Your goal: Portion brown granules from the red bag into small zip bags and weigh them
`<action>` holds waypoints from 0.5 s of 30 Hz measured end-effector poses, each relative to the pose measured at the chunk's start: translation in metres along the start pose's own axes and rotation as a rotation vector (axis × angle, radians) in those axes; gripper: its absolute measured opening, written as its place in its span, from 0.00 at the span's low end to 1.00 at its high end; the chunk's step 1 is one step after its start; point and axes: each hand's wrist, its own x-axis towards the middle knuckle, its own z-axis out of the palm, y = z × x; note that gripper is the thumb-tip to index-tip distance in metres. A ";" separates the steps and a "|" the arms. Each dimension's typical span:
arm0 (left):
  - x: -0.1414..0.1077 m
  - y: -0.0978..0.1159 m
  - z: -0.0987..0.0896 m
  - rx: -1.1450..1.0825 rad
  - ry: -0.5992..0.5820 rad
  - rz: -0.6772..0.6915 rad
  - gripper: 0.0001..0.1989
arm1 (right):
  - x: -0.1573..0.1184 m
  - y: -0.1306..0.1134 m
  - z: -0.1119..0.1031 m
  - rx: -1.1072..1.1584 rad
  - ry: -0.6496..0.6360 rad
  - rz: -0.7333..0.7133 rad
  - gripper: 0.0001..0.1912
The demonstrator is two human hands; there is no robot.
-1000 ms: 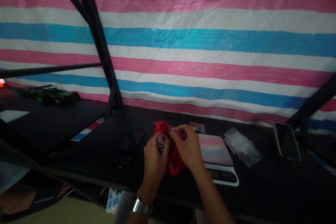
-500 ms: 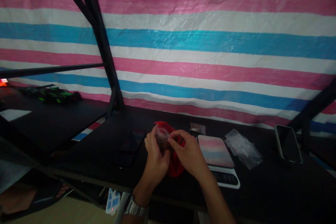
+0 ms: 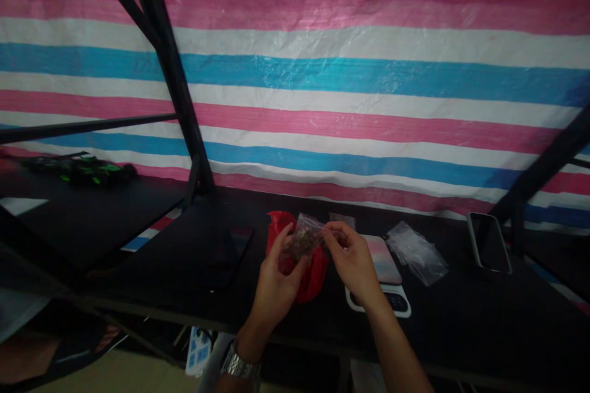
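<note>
A small clear zip bag [image 3: 304, 237] with brownish contents is held up between my hands. My left hand [image 3: 276, 273] grips its left side between thumb and fingers. At the bag's right end, my right hand [image 3: 353, 258] pinches the edge with thumb and forefinger. Directly beneath lies a red plastic bag [image 3: 313, 279], partly covered by the hands. To the right, a white kitchen scale [image 3: 385, 264] with a mirror-like top is partly hidden by my right hand. Another small filled bag [image 3: 343, 220] lies behind the scale.
Several empty clear bags [image 3: 417, 252] lie right of the scale. A phone [image 3: 489, 242] leans near the right frame post. A dark flat device [image 3: 228, 258] lies left of my hands. Green toy cars [image 3: 94, 169] stand on the left table. A striped sheet [image 3: 350, 92] hangs behind.
The zip bag has turned sideways, showing more of its contents, and my right hand has shifted right to its end. The view has moved slightly.
</note>
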 end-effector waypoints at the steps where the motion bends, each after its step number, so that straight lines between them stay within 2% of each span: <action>1: -0.001 0.000 0.002 -0.006 -0.006 -0.001 0.32 | 0.000 0.000 -0.002 0.005 -0.001 0.002 0.16; 6: -0.008 0.003 0.017 -0.049 -0.033 0.002 0.33 | 0.002 -0.001 -0.014 0.033 0.006 0.019 0.20; 9: -0.010 0.004 0.025 -0.079 -0.035 -0.002 0.30 | 0.001 -0.001 -0.018 0.035 -0.017 0.018 0.20; 15: -0.009 -0.004 0.027 -0.024 0.039 0.013 0.22 | -0.001 0.000 -0.023 -0.022 -0.031 -0.020 0.16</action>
